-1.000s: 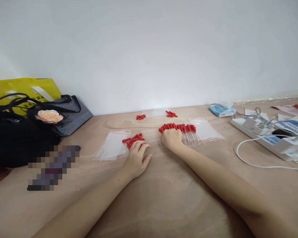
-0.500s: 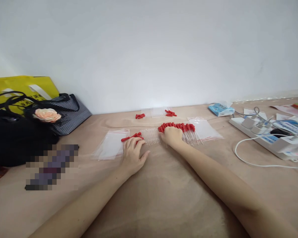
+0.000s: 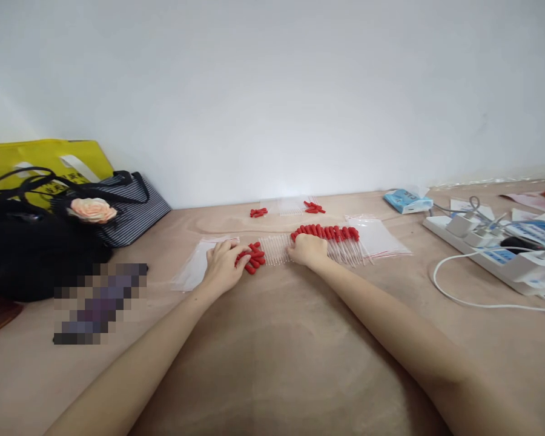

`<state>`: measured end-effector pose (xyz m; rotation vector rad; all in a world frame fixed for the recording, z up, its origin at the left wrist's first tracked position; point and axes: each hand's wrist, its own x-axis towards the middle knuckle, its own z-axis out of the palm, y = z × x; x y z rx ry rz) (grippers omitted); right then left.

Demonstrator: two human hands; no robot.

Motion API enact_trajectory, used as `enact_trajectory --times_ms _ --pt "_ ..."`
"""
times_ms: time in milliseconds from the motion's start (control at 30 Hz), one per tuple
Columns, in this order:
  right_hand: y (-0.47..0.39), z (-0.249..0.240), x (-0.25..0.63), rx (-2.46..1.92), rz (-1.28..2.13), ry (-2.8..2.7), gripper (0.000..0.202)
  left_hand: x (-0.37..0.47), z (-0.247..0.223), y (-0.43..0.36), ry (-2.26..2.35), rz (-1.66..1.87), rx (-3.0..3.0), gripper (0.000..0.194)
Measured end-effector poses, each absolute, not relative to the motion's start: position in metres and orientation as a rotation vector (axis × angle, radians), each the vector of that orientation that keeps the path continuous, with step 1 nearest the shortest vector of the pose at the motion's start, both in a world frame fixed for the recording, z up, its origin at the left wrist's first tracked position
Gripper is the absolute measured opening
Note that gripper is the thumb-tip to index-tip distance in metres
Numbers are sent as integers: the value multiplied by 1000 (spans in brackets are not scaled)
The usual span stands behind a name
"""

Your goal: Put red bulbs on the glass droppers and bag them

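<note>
My left hand (image 3: 224,265) curls over a pile of small red rubber-like pieces (image 3: 257,259), thumb and fingers closed about one at the pile's left side. My right hand (image 3: 309,249) is closed with its fingertips down by a row of thin white sticks (image 3: 277,249); whatever it pinches is hidden. Just right of that hand lies a row of white sticks topped with red pieces (image 3: 345,234). Clear plastic bags (image 3: 193,266) lie beneath and beside my left hand, and more clear bags (image 3: 381,236) sit right of the red-topped row.
Against the wall lie further red pieces (image 3: 315,208) and sticks. A blue tissue pack (image 3: 406,201) and a white power strip (image 3: 495,260) with cables are on the right. Bags, one a striped bag (image 3: 138,212), and a pixelated dark object (image 3: 102,306) occupy the left.
My left hand has shifted left, uncovering more red pieces, and its fingers have curled in. The right hand has moved slightly left along the sticks. The view has shifted a little.
</note>
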<state>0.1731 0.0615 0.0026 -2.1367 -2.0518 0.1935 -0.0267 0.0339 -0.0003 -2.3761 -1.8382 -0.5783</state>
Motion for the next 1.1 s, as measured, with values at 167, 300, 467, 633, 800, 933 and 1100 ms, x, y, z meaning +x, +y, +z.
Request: enact_trajectory --times_ms 167,300,467,633,800,933,1100 --pt "61 5 172 -2119 214 -2114 32 -25 -7 38 -1826 -587 -2346 16" --pt "52 11 176 -2039 196 -2216 34 -23 -10 40 -1855 -613 -2313 13" --pt "20 14 193 -1856 174 -2409 31 -24 -8 39 -1788 -720 -2307 13" --pt "-5 4 223 -1587 90 -2622 29 -15 9 27 -1452 -826 -2512 15" --pt "-6 -1 246 -1309 127 -2649 19 -5 9 16 -1014 -609 -2980 20" --pt "-4 -7 248 -1170 148 -2580 18 -3 1 12 -993 -661 -2951 23" --pt "-3 -20 241 -1135 124 -2425 24 11 -4 -6 -1388 -688 -2588 26"
